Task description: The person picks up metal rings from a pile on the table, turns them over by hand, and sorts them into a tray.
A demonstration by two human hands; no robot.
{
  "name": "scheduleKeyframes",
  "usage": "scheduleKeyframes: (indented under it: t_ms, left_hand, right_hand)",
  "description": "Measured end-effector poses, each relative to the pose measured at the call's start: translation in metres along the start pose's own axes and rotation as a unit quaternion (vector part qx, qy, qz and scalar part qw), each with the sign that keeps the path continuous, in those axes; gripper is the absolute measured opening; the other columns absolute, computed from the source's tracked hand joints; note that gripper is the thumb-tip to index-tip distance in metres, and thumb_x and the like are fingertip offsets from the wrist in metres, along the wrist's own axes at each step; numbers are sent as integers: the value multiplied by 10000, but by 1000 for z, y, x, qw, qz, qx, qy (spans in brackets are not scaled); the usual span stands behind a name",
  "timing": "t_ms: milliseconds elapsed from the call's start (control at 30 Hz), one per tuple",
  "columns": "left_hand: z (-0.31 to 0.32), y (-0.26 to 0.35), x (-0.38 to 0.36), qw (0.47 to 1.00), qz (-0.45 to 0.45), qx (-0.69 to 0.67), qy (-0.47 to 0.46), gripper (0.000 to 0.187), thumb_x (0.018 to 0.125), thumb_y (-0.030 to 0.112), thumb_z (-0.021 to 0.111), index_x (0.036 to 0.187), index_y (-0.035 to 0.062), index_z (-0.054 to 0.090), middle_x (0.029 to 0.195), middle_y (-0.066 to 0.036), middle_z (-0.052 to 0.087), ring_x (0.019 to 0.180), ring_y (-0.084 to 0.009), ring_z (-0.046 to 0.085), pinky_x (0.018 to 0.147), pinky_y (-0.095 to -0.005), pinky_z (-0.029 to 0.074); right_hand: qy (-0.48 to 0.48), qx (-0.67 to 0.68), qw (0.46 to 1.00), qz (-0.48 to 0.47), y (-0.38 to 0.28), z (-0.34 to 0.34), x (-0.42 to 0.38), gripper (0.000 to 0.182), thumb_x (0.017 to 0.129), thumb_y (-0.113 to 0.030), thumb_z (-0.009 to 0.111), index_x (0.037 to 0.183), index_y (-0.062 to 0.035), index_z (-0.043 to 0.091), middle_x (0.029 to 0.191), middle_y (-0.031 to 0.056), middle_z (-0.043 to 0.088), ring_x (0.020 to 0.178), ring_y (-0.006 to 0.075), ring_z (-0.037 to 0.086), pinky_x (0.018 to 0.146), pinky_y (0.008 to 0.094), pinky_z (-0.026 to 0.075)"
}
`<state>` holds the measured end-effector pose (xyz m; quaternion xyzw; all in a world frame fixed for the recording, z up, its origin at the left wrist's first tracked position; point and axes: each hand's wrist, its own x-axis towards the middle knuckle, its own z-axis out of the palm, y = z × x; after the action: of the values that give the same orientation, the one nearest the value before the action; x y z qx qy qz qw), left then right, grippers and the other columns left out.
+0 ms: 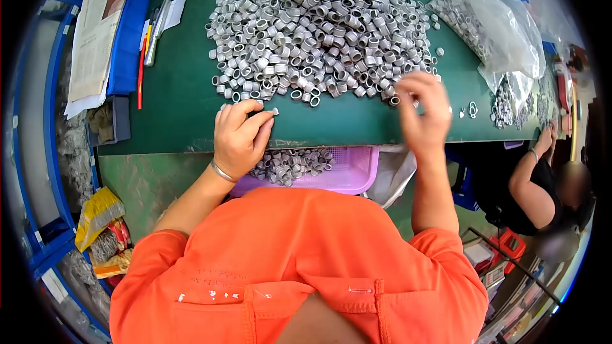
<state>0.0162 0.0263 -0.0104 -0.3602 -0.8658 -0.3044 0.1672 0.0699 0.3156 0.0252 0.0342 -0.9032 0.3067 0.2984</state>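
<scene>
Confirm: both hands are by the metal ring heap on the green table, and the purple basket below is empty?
No, the purple basket isn't empty: the head view shows rings in it. Left hand and right hand are by the heap on the green table.

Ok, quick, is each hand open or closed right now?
Left hand: fingers bent beside a small metal piece; hold unclear.
Right hand: blurred, half-curled at the ring pile; grip cannot be told.

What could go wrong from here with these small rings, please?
A small grey metal-looking piece beside the left hand might roll off the green table and miss the purple plastic basket below. The clear plastic bag of grey parts lies close to the grey ring heap; if bumped, it could perhaps spill and mix them.
</scene>
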Motion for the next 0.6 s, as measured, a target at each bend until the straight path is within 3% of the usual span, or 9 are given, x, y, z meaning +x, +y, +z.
scheduleKeyframes:
  t_ms: [100,167,233,300,333,367,433,500,600]
  left_hand:
    - [-2,0,0,1000,-3,-7,3,136,687,50,691,815,60,642,898,-54,575,726,-233,530,644,-341,392]
    - [-3,0,-1,1000,-6,4,-1,121,694,66,686,805,67,639,900,-57,578,729,-241,534,646,-349,398]
    - [-2,0,-4,999,-6,-3,32,113,700,93,683,798,72,632,878,-58,581,712,-241,539,636,-355,403]
    - [-5,-1,-5,999,-17,-22,19,106,709,104,679,800,75,633,867,-51,580,707,-233,541,639,-346,409]
    - [-8,0,-1,999,-10,-28,28,121,673,67,691,779,63,634,863,-72,590,685,-237,546,618,-339,412]
    - [-8,0,-1,999,-6,-34,33,125,672,70,692,783,66,634,863,-66,589,683,-234,544,617,-335,411]
    - [-10,-1,-1,998,-3,-49,34,129,672,65,692,788,65,634,866,-58,589,684,-227,544,618,-333,412]
    - [-9,-2,-5,998,-10,-53,35,103,711,97,680,802,82,634,875,-30,586,700,-214,539,637,-330,415]
    - [-6,-9,-7,997,-7,-64,36,152,703,100,692,846,76,644,871,-54,579,721,-226,552,640,-331,430]
  right_hand:
    - [-109,-14,987,-116,-3,35,8,119,733,35,631,823,-41,616,879,95,601,791,273,588,645,305,491]
    - [-107,-16,982,-158,-1,35,20,155,719,48,643,847,-34,617,853,95,609,725,233,607,610,289,488]
    - [-177,158,971,32,-11,24,38,160,721,56,650,861,-16,629,798,80,614,639,165,602,581,255,480]
    - [-157,225,958,78,-4,34,61,135,734,57,651,856,-1,643,765,50,612,605,99,570,558,230,469]
    - [-128,327,908,227,-14,42,76,92,744,30,661,830,0,649,742,31,612,602,83,552,539,222,460]
    - [-132,329,912,207,-13,46,96,92,744,30,661,830,0,649,742,31,612,602,83,552,539,222,460]
    - [-241,313,889,230,-10,58,143,88,755,-20,671,834,4,642,718,34,617,579,80,540,515,222,444]
    - [-201,368,875,241,-12,79,191,129,771,-90,670,823,22,633,688,48,614,556,105,539,506,230,433]
    - [-120,431,871,202,14,117,260,125,813,-68,616,875,40,609,731,84,623,619,153,582,586,266,477]
